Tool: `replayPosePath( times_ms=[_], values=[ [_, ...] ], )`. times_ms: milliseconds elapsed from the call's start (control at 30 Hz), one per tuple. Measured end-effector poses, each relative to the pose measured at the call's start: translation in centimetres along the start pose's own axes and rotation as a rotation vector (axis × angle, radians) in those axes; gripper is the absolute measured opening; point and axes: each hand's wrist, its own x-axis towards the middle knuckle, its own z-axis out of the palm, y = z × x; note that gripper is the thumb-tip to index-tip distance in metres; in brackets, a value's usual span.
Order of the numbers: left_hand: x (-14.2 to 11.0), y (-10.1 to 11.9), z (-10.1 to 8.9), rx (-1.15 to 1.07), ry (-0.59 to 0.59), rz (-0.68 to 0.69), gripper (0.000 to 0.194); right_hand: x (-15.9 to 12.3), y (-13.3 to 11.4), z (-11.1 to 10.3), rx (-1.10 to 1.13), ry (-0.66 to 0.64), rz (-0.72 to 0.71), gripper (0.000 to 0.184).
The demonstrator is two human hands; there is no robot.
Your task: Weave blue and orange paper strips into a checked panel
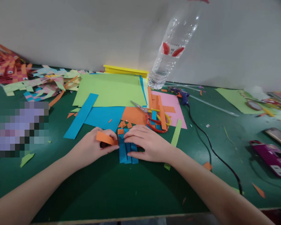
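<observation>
My left hand is closed on an orange paper strip, whose loose end curls up over the fingers. Just beside it, several blue paper strips lie side by side on the table, with bits of orange paper between them at the upper end. My right hand rests over these blue strips from the right, fingers and thumb pressed onto them. The fingers hide part of the piece, so how the strips cross cannot be made out. Behind my right hand lie red- and yellow-handled scissors, partly under paper strips.
Green sheets and a blue strip lie behind my hands. A tilted plastic bottle leans against the wall. At right are a glue gun with a black cord, a purple power strip and a phone. Woven paper pieces heap at far left.
</observation>
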Motion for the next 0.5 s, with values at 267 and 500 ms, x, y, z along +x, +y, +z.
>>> replayPosePath(
  times_ms=[267,500],
  values=[
    [0.1,0.17,0.02,0.042,0.028,0.062,0.025,-0.17,0.2,0.51,-0.009,-0.034,-0.052,0.034],
    [0.14,0.31,0.03,0.032,0.009,0.044,0.022,-0.09,0.15,0.18,-0.025,-0.079,-0.068,0.036]
  ],
)
